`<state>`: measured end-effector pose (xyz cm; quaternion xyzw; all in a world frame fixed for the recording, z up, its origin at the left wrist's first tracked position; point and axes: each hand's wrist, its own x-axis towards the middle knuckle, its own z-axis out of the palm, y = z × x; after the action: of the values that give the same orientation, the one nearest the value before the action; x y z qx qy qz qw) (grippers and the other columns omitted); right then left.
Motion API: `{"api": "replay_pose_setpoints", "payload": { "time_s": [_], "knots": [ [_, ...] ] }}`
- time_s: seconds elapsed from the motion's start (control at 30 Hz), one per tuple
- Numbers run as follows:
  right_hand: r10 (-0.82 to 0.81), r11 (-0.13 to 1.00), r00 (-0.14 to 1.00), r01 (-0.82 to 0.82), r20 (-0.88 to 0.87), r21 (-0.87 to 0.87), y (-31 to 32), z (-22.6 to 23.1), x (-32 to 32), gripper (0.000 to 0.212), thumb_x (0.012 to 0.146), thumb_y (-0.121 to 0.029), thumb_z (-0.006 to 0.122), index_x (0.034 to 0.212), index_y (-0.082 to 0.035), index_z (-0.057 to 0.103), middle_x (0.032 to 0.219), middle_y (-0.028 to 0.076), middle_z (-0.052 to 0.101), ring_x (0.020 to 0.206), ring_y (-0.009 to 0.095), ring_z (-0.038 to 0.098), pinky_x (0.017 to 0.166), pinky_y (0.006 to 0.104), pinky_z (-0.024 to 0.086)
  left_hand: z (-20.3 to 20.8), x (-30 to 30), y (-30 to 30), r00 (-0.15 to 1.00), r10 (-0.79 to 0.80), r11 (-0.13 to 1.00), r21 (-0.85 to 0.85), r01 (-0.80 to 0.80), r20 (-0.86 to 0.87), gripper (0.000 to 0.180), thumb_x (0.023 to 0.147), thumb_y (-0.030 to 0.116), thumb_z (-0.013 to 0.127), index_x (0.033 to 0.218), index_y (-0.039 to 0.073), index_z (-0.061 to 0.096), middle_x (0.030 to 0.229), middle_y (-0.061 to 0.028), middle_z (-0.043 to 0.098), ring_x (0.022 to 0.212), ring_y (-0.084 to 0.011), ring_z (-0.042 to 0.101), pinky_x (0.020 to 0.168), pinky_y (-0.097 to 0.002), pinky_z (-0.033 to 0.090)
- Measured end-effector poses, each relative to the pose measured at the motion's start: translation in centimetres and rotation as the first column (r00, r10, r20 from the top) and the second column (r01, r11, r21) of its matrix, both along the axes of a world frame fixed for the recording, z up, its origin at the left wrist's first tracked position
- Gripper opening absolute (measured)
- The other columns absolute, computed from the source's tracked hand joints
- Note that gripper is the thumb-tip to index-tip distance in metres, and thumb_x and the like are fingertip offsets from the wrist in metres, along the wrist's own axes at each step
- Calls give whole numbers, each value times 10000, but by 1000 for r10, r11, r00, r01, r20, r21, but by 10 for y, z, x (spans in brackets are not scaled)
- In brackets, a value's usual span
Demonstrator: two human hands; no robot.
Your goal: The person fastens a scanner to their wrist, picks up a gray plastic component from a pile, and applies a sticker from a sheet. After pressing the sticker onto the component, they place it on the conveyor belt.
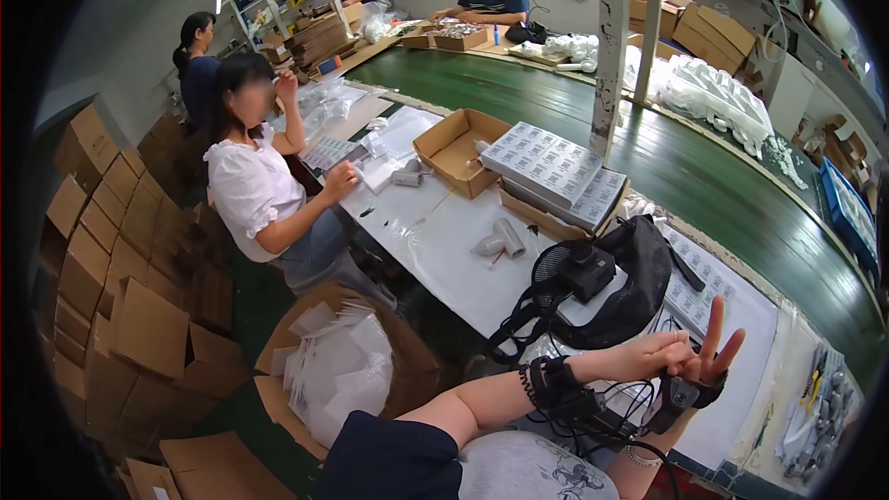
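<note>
My left hand [656,355] reaches across to my right hand, its fingers bent and closed against the right hand's palm side. What those fingers grip, if anything, is hidden. My right hand [711,363] is raised with two fingers stretched apart; the other fingers are partly covered. A small black camera-like device [681,395] is strapped at my right wrist, above a beaded bracelet [645,456]. Another black strapped device [567,391] with cables sits on my left wrist. Just beyond my hands, a black bag [639,282] with a black boxy device [587,270] lies on the white-covered table [435,255].
Grey printed boxes [542,162] are stacked by an open cardboard tray [454,153]. Grey pipe fittings [505,239] lie nearby. A green conveyor belt [685,162] runs behind. At left, a seated co-worker [255,162] is beside a carton of white sheets [338,361] and stacked cartons [102,250].
</note>
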<state>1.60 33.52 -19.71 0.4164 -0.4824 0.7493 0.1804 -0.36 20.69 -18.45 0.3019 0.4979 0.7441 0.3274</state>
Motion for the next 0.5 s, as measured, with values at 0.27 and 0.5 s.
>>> {"api": "replay_pose_setpoints", "payload": {
  "time_s": [0.27, 0.5],
  "knots": [
    [466, 816, 865, -339, 187, -468, -16, 31, 1, 839, 827, -362, 569, 1406, -186, -12, 1434, 227, 38, 771, 237, 625, 557, 235, 513, -4, 8, 0, 910, 266, 960, 7, -278, -317, 220, 943, 214, 329, 913, 28, 444, 692, -3, 478, 599, -83, 424, 568, -217, 359],
    [432, 746, 891, -265, 140, -611, -4, 22, -13, 993, 736, -476, 631, 1401, -134, -23, 1439, 203, -33, 1328, 366, 60, 1037, 493, 233, -12, 9, 12, 872, 354, 930, 23, -368, -339, 268, 941, 223, 328, 1037, 8, 456, 688, -13, 480, 603, -88, 434, 554, -235, 371]
  ]
}}
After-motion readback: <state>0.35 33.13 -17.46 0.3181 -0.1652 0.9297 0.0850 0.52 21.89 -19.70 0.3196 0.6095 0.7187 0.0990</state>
